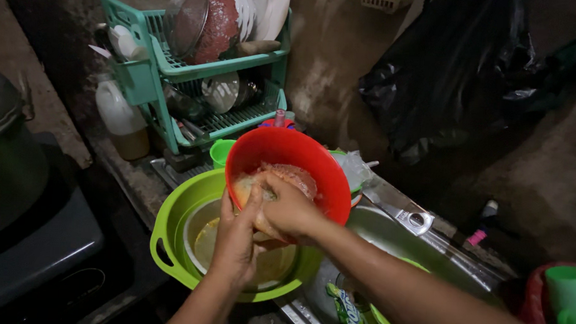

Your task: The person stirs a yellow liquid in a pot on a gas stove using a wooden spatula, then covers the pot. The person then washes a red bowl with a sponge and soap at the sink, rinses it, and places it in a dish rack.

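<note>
Both hands, left hand (236, 240) and right hand (288, 210), grip red bowl (288, 157) over green basin's (171, 218) rim

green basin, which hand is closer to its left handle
Left. The left hand is over the green basin, nearer its left handle; the right hand is farther right, inside the red bowl.

Both hands (263, 222) hide the red bowl's (313, 160) contents and the lower rim.
</note>
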